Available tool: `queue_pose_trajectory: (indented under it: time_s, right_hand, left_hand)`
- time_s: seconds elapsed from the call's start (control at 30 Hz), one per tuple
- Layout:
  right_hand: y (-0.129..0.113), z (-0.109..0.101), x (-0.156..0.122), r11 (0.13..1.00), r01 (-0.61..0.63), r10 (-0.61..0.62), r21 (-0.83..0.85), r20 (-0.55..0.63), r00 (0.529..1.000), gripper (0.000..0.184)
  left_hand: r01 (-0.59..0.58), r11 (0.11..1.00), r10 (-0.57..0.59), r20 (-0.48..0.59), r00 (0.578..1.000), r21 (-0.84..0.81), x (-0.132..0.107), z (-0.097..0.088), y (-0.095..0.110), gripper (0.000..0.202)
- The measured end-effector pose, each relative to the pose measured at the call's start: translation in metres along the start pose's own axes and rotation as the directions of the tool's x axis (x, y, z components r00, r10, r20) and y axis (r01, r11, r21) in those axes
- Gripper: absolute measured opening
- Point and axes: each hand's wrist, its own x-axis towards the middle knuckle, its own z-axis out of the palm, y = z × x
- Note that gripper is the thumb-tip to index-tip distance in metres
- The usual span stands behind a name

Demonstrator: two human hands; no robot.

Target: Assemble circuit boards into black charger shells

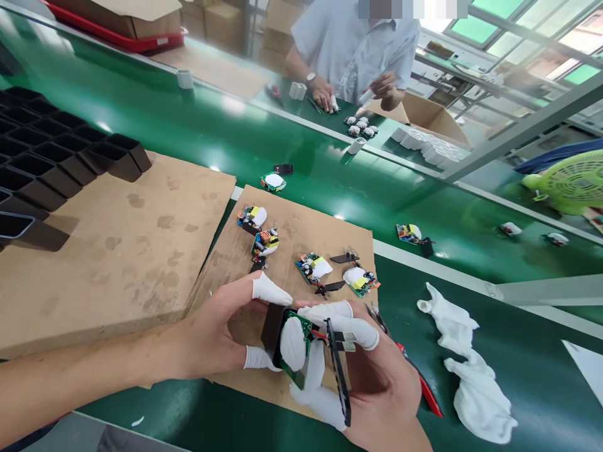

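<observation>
My left hand (223, 329), with white finger cots on thumb and finger, grips a black plastic case (272, 336) from its left side. Partly inside the case's opening sits a green circuit board (298, 375) with a white blob of compound on it. My right hand (377, 370), also in finger cots, is closed around the board's right side and a black end plate (338, 370) with metal plug pins. Red wire shows between plate and board. Just beyond my hands, several circuit boards, such as this one (313, 268), lie on brown cardboard (282, 207).
Many black cases (51, 150) stand in rows at left. Red-handled pliers (424, 383) and white cloth gloves (480, 389) lie at right. Beyond the green conveyor belt (207, 125), a person (358, 56) handles white parts. A green fan (572, 179) stands far right.
</observation>
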Motion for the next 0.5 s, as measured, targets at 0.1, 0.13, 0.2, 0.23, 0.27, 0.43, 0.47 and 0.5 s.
queue_pose_trajectory:
  time_s: [0.1, 0.13, 0.2, 0.23, 0.27, 0.43, 0.47, 0.5]
  right_hand:
    - [0.0010, -0.0007, -0.0006, 1.000, -0.001, 0.001, -0.021, 0.015, 1.000, 0.072]
    - [0.0011, -0.0010, -0.0005, 0.999, 0.000, 0.000, -0.036, 0.018, 1.000, 0.073]
    - [0.0008, -0.0013, 0.0000, 0.998, -0.002, 0.004, -0.066, 0.022, 1.000, 0.074]
    - [0.0005, -0.0014, 0.0004, 0.997, -0.008, 0.009, -0.076, 0.022, 1.000, 0.074]
    - [0.0002, -0.0014, 0.0006, 0.996, -0.009, 0.011, -0.084, 0.022, 1.000, 0.074]
    - [-0.0006, -0.0014, -0.0002, 0.996, -0.020, 0.022, -0.090, 0.017, 1.000, 0.075]
    - [-0.0006, -0.0015, -0.0006, 0.996, -0.023, 0.025, -0.088, 0.018, 1.000, 0.075]
    - [-0.0005, -0.0016, -0.0009, 0.996, -0.026, 0.028, -0.086, 0.019, 0.999, 0.075]
  left_hand:
    - [-0.006, 1.000, 0.006, 0.005, 1.000, -0.001, 0.0001, 0.0002, 0.0008, 0.054]
    - [-0.007, 1.000, 0.007, 0.005, 1.000, -0.004, 0.0001, 0.0003, 0.0011, 0.054]
    - [-0.003, 1.000, 0.003, 0.008, 1.000, -0.017, 0.0004, 0.0005, 0.0016, 0.054]
    - [-0.002, 1.000, 0.003, 0.008, 1.000, -0.023, 0.0006, 0.0007, 0.0018, 0.054]
    - [-0.003, 1.000, 0.003, 0.008, 1.000, -0.029, 0.0009, 0.0009, 0.0020, 0.054]
    - [-0.014, 0.999, 0.015, 0.008, 1.000, -0.041, 0.0018, 0.0019, 0.0019, 0.055]
    - [-0.015, 0.999, 0.016, 0.008, 1.000, -0.041, 0.0016, 0.0020, 0.0017, 0.056]
    - [-0.017, 0.999, 0.017, 0.008, 1.000, -0.040, 0.0014, 0.0019, 0.0014, 0.056]
